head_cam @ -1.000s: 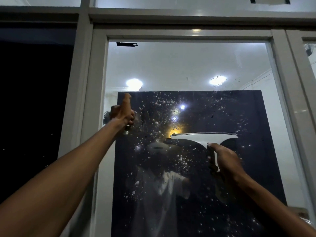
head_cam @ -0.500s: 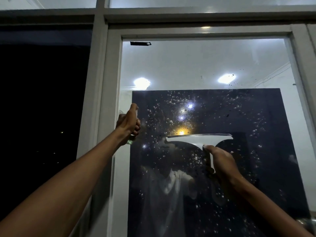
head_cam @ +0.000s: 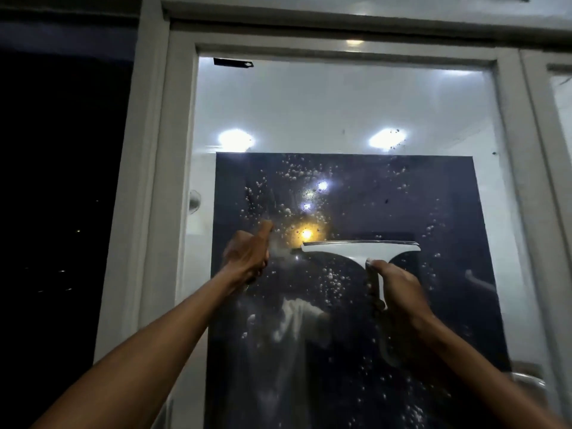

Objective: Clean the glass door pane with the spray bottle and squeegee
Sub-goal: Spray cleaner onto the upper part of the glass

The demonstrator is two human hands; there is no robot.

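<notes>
1. Right hand (head_cam: 399,292) wraps the pale handle of the squeegee (head_cam: 360,250); its flat T-shaped blade lies level against the glass pane (head_cam: 340,113).
2. Left hand (head_cam: 247,255) curled, thumb up, round something blurred, probably the spray bottle (head_cam: 277,250); most of it is hidden.
3. Pane smooth, reflective, speckled with round droplets (head_cam: 294,174) over a dark rectangle.
4. White door frame (head_cam: 167,150) surrounds it; a small black tab (head_cam: 233,62) sits top left.
</notes>
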